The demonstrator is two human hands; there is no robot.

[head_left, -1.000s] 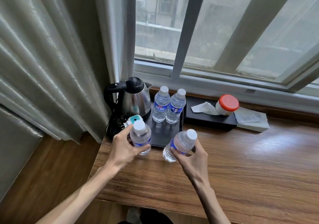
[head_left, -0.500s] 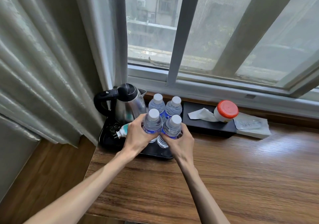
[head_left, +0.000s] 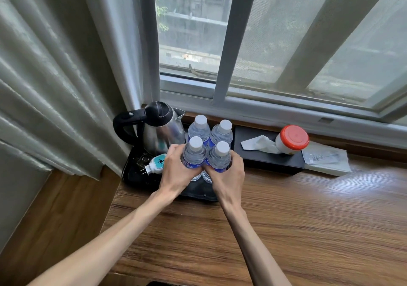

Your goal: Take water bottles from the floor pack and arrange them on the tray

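Note:
A black tray (head_left: 199,194) sits on the wooden desk by the window. Two clear water bottles with white caps stand upright at its back, the back left bottle (head_left: 198,129) and the back right bottle (head_left: 222,134). In front of them stand two more, side by side and touching. My left hand (head_left: 177,172) is wrapped around the front left bottle (head_left: 194,155). My right hand (head_left: 228,176) grips the front right bottle (head_left: 218,159). Their bases are partly hidden by my fingers. The floor pack is out of view.
A steel kettle (head_left: 159,129) with a black handle stands on the tray's left part, a white plug (head_left: 154,164) lying before it. Right of the tray is a black tissue box (head_left: 266,158), a red-lidded jar (head_left: 291,139) and a paper packet (head_left: 326,159). A curtain (head_left: 55,76) hangs at left.
Both hands carried their bottles from the desk's front onto the tray and set them upright together in front of the back pair. The view has come closer.

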